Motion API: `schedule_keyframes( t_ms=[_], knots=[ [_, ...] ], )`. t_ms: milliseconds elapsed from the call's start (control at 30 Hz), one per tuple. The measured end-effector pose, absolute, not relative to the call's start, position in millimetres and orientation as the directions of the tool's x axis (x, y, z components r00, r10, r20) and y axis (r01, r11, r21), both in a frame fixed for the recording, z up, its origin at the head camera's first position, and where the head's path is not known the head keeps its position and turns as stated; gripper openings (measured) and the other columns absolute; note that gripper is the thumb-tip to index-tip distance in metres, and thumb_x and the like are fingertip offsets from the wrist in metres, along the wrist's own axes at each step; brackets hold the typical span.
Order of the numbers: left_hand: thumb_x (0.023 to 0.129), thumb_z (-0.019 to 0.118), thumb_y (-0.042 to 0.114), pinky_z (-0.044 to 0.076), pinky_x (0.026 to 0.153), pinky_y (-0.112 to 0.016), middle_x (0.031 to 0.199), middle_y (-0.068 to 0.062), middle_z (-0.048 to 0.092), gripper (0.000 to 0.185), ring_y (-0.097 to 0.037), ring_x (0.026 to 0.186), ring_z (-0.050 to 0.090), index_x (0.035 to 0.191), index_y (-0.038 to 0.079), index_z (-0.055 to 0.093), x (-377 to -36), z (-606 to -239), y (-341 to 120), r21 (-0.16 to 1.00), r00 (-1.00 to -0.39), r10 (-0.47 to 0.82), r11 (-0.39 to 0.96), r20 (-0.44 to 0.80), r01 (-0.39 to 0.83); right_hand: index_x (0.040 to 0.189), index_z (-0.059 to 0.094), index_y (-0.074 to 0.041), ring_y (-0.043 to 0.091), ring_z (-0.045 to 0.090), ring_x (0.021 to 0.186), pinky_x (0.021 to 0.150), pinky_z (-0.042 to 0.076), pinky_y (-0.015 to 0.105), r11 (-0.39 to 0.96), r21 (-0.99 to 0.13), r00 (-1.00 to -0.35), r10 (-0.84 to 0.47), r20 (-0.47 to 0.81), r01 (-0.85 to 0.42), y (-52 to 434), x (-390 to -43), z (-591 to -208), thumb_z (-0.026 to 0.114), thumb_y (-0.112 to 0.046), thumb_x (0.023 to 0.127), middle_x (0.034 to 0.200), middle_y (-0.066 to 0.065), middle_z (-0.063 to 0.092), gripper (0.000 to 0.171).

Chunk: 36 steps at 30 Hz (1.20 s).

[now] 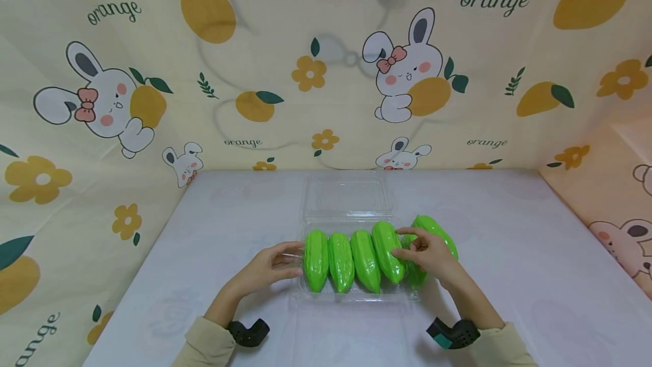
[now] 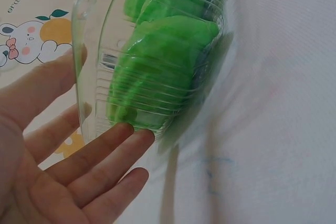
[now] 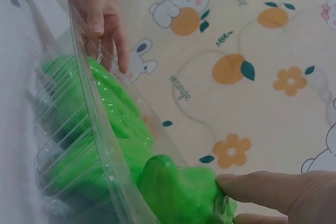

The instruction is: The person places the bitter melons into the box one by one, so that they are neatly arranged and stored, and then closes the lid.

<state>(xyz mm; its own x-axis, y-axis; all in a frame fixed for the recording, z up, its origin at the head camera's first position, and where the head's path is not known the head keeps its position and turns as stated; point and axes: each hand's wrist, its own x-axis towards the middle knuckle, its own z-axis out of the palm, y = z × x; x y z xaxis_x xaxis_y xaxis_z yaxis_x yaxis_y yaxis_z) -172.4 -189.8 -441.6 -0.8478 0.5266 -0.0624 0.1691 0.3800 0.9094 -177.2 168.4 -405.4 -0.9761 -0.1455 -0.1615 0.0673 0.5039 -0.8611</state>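
A clear plastic clamshell box (image 1: pixel 351 297) sits mid-table with its lid (image 1: pixel 348 197) folded open behind. Several glossy green gourds (image 1: pixel 341 262) lie side by side in it. My left hand (image 1: pixel 285 264) has straight fingers resting against the box's left wall; the left wrist view shows the fingertips (image 2: pixel 131 135) on the ribbed wall (image 2: pixel 89 35) with a gourd (image 2: pixel 157 72) behind it. My right hand (image 1: pixel 410 247) curls over the rightmost gourd (image 1: pixel 438 232), which lies aslant at the box's right end. In the right wrist view a fingertip (image 3: pixel 247 187) presses on that gourd (image 3: pixel 178 192) above the rim (image 3: pixel 89 103).
The white table (image 1: pixel 509 276) spreads out on both sides of the box. Patterned cloth with rabbits and oranges (image 1: pixel 326 72) walls the back and both sides. A black wrist camera (image 1: pixel 248 332) sits on each forearm.
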Motion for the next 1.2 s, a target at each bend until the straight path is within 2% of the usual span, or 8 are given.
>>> schedule_keyframes(
  t_ms=[400,667,1200],
  knots=[
    [0.086,0.064,0.028,0.049,0.101,-0.038,0.133,-0.019,0.052,0.060,-0.036,0.121,0.053,0.137,0.007,0.041,-172,-441,-190,0.902,-0.848,0.528,0.390,-0.054,0.186,0.120,0.058,-0.001,0.005,0.038,0.054,0.045,0.034,0.018,0.583,-0.809,-0.975,-0.130,-0.180,0.072,167,-175,-401,0.070,-0.028,0.082,0.067,-0.003,0.042,0.049],
    [0.086,0.065,0.028,0.049,0.100,-0.038,0.133,-0.019,0.052,0.060,-0.036,0.122,0.053,0.137,0.007,0.041,-173,-442,-190,0.904,-0.849,0.526,0.387,-0.055,0.181,0.120,0.056,0.000,0.004,0.041,0.057,0.048,0.040,0.019,0.556,-0.826,-0.976,-0.120,-0.184,0.087,170,-175,-399,0.070,-0.028,0.081,0.070,-0.003,0.048,0.050],
    [0.086,0.065,0.028,0.048,0.102,-0.038,0.134,-0.019,0.052,0.060,-0.036,0.122,0.053,0.137,0.008,0.041,-173,-443,-190,0.903,-0.848,0.528,0.386,-0.051,0.186,0.121,0.055,0.002,0.006,0.052,0.060,0.055,0.050,0.025,0.546,-0.833,-0.979,-0.101,-0.175,0.092,181,-178,-393,0.062,-0.030,0.088,0.076,0.001,0.057,0.047]
  ],
)
